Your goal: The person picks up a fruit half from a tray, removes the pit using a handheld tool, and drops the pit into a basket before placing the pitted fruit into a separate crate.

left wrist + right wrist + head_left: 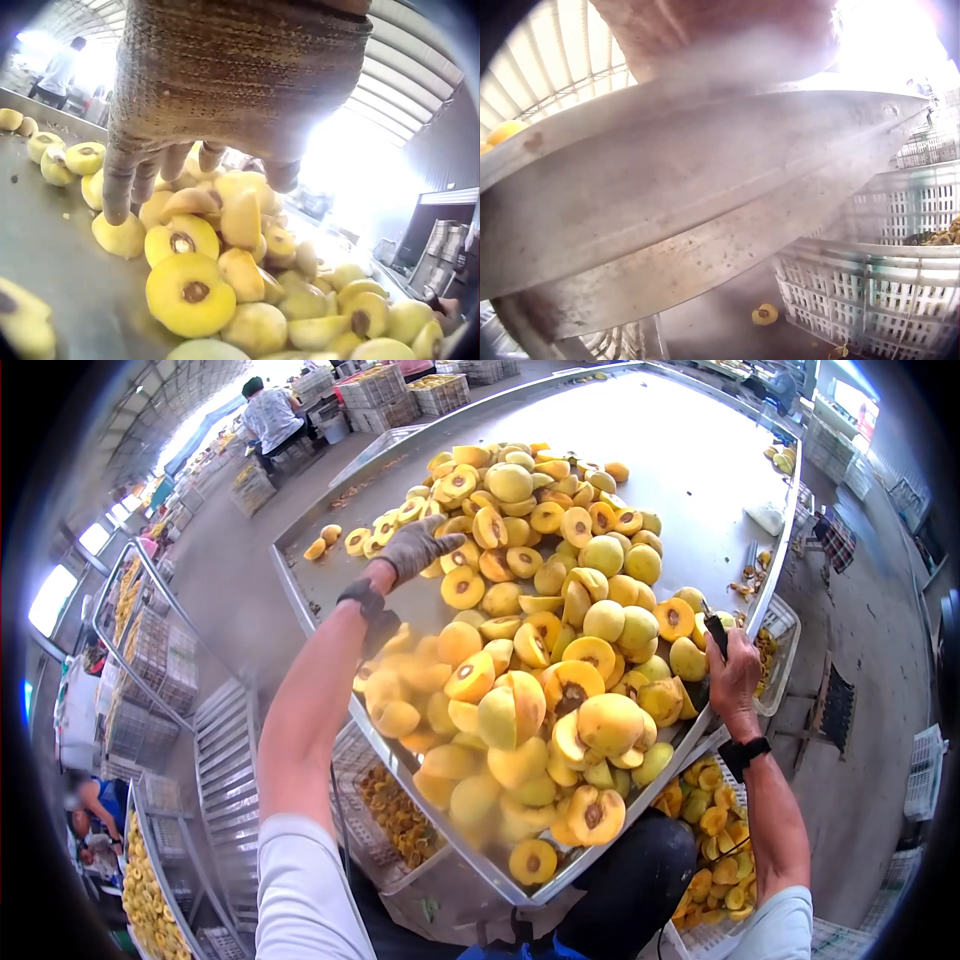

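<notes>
A heap of yellow fruit, many halved with brown pits showing (525,645), covers the metal table (680,450). My left hand (415,550), in a grey-brown knitted glove, reaches over the heap's left side; in the left wrist view the gloved hand (225,97) has its fingers extended down at the fruit halves (191,292). At the table's right edge my bare right hand (735,670) grips a black-handled tool (716,632). The right wrist view shows part of that hand (727,37) above the metal rim (667,172); its fingers are hidden there.
Below the table's near corner stand a crate of brown pits (375,800) and a crate of fruit halves (715,930). Another crate (785,670) is beside the right edge. A metal rack (222,760) stands left; a seated person (272,420) is farther back.
</notes>
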`<state>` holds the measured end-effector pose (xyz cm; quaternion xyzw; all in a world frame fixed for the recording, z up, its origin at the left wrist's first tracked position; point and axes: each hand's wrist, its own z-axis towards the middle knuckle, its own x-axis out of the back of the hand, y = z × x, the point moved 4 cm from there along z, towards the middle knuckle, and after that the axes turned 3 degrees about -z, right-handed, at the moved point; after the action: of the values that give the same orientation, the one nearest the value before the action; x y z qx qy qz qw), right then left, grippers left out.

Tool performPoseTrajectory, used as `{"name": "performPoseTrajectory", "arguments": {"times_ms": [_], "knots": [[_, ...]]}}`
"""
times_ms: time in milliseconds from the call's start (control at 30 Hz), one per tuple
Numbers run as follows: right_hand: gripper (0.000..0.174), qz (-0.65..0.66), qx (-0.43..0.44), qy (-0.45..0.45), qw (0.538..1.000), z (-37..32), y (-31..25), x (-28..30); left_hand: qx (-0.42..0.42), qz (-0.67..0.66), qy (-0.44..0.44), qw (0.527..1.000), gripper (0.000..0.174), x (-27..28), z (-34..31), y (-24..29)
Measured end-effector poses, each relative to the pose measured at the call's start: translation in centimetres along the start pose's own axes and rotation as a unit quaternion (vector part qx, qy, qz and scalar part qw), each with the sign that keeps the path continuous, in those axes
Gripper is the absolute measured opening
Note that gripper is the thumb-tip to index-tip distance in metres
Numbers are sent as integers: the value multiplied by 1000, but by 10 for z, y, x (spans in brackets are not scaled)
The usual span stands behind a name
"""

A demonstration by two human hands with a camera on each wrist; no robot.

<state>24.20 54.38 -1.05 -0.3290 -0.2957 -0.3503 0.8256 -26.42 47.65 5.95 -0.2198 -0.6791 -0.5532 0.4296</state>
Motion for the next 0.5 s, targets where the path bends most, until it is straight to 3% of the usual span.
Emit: {"name": "performPoseTrajectory", "arguments": {"times_ms": [33, 67, 133, 300, 400, 467, 500], "knots": [[19, 3, 7, 2, 1000, 0, 0, 1, -61, 63, 28, 996, 82, -3, 14, 6], [19, -1, 7, 2, 1000, 1, 0, 1, -61, 71, 18, 995, 82, -9, 27, 6], [17, 24, 15, 6, 1000, 1, -2, 1, -21, 11, -65, 998, 90, -20, 55, 7], [14, 16, 11, 4, 1000, 3, -5, 0, 23, 7, -64, 998, 79, -45, 85, 7], [14, 26, 7, 23, 999, 1, -4, 3, 3, -144, -142, 979, 62, -49, 61, 11], [15, 27, 15, 26, 999, 2, -4, 3, 16, -145, -192, 970, 56, -47, 32, 22], [16, 24, 14, 22, 999, 2, -3, 3, 43, -77, -191, 978, 57, -49, 20, 28]]}}
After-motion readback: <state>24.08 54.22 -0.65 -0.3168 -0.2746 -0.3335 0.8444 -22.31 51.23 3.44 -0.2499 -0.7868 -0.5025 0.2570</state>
